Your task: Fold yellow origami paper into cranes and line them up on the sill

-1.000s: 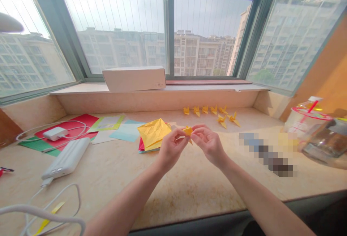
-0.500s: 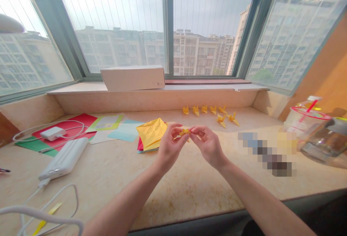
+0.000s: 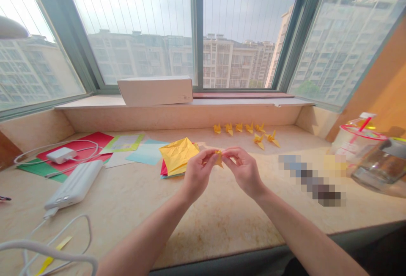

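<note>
My left hand (image 3: 198,173) and my right hand (image 3: 243,172) meet above the marble counter (image 3: 222,225). Their fingertips pinch a small yellow origami piece (image 3: 218,158) from both sides, and part of it is hidden by my fingers. Just left of my left hand lies a crumpled sheet of yellow folding paper (image 3: 177,156), resting on a small stack of coloured paper (image 3: 164,170). Beyond my hands stands a row of several small yellow origami cranes (image 3: 244,128).
A white box (image 3: 155,91) sits on the window ledge. To the left lie coloured paper sheets (image 3: 79,144), a white charger (image 3: 61,155), a white power bank (image 3: 73,184) and cables. To the right stand a plastic cup with a red straw (image 3: 358,138), a glass jar (image 3: 380,168) and a pixelated object (image 3: 309,179).
The small yellow piece has turned between my fingertips, and its point now hangs lower. My hands have shifted only slightly, and the crumpled sheet and cranes stay in place.
</note>
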The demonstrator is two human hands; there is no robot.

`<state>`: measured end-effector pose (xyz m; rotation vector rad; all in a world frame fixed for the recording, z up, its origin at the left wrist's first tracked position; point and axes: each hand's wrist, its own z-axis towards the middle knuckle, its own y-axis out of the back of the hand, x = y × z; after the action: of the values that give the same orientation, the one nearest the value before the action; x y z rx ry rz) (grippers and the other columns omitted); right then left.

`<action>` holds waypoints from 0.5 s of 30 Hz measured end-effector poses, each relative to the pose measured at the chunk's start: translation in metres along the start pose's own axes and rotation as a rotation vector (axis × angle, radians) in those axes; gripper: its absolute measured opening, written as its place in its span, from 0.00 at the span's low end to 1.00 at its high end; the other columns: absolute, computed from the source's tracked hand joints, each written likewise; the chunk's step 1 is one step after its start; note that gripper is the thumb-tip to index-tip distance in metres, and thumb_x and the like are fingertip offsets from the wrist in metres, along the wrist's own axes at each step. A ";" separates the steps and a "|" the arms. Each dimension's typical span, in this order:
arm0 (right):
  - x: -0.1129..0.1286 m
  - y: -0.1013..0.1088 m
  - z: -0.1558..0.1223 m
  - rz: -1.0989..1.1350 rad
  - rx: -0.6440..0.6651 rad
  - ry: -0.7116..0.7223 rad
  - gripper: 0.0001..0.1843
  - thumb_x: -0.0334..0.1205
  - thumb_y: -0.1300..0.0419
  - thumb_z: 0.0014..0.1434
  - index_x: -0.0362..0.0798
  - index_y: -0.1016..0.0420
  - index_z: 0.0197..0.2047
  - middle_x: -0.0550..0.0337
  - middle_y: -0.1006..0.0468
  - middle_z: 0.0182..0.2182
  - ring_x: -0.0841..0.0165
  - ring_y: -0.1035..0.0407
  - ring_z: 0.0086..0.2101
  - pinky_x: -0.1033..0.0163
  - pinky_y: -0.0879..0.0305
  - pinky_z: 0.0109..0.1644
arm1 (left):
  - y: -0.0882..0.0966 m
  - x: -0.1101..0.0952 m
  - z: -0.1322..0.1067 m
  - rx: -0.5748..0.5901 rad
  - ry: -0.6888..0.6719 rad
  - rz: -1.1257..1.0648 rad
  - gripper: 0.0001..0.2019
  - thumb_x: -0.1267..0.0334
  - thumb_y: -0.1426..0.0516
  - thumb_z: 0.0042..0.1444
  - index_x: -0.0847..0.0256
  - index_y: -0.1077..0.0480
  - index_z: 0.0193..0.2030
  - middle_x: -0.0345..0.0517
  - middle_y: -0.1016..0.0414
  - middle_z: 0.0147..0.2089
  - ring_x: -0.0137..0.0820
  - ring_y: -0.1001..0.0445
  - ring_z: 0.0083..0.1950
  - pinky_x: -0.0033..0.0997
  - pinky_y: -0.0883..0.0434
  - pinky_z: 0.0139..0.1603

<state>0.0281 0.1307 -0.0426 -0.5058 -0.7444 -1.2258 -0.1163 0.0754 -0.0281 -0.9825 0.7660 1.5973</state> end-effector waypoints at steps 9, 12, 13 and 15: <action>-0.006 -0.002 0.000 0.028 -0.025 -0.142 0.13 0.48 0.35 0.57 0.50 0.24 0.42 0.57 0.21 0.35 0.65 0.26 0.36 0.58 0.28 0.43 | 0.000 -0.002 0.002 -0.046 0.064 -0.057 0.09 0.59 0.37 0.54 0.63 0.22 0.37 0.47 0.19 0.37 0.34 0.22 0.39 0.33 0.25 0.44; -0.004 0.002 0.003 -0.125 0.048 -0.086 0.13 0.50 0.37 0.59 0.49 0.22 0.37 0.56 0.21 0.34 0.64 0.27 0.36 0.58 0.30 0.42 | 0.000 -0.002 0.003 -0.091 0.092 -0.067 0.10 0.59 0.36 0.53 0.64 0.22 0.38 0.47 0.19 0.37 0.33 0.22 0.38 0.31 0.26 0.42; -0.002 0.003 0.003 -0.174 0.073 -0.064 0.13 0.50 0.38 0.60 0.49 0.21 0.35 0.56 0.22 0.33 0.65 0.28 0.35 0.58 0.31 0.42 | 0.000 -0.001 0.003 -0.094 0.099 -0.070 0.10 0.59 0.36 0.53 0.64 0.22 0.38 0.47 0.19 0.37 0.32 0.22 0.38 0.31 0.26 0.41; 0.000 0.004 0.003 -0.233 0.090 -0.035 0.14 0.49 0.40 0.61 0.49 0.21 0.31 0.57 0.23 0.31 0.65 0.30 0.34 0.59 0.33 0.40 | 0.000 0.000 0.004 -0.087 0.108 -0.072 0.11 0.59 0.36 0.53 0.65 0.23 0.39 0.47 0.20 0.37 0.31 0.23 0.37 0.29 0.26 0.40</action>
<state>0.0307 0.1339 -0.0400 -0.3741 -0.9033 -1.3950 -0.1172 0.0788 -0.0264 -1.1547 0.7309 1.5361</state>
